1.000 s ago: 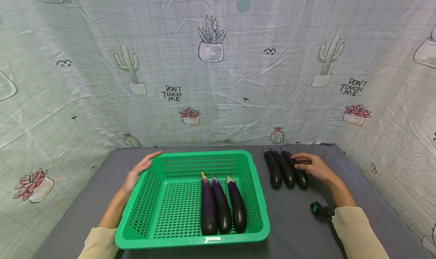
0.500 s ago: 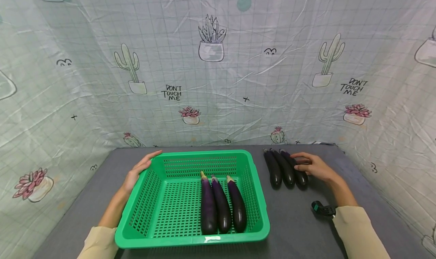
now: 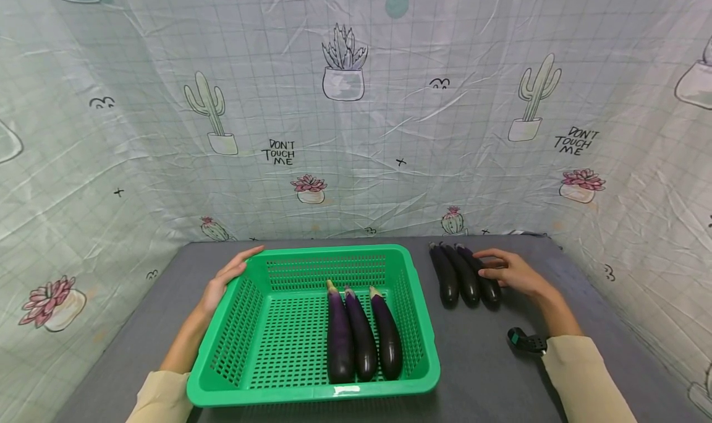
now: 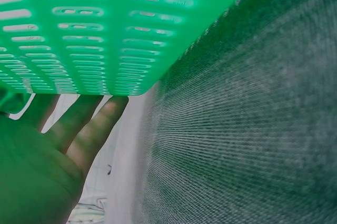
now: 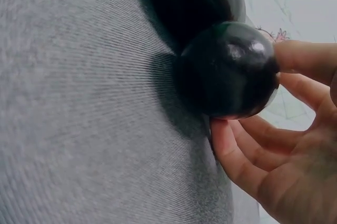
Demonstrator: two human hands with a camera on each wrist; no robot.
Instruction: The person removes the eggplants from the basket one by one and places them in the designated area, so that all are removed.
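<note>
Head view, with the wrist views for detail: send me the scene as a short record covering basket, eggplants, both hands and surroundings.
Green basket: on gray table, person's left of center
Eggplants inside: three, in its right half, stems pointing away
Eggplants outside: three, side by side, right of the basket
Left hand: touches the basket's left side, fingers extended
Right hand: grips rightmost eggplant, fingers on either side
Backdrop: pale cloth with potted-plant drawings

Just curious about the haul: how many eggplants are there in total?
6. The green basket holds three: left eggplant, middle eggplant and right eggplant. Three more lie on the gray surface beside it: inner eggplant, center eggplant and outer eggplant, partly covered by the right hand.
</note>
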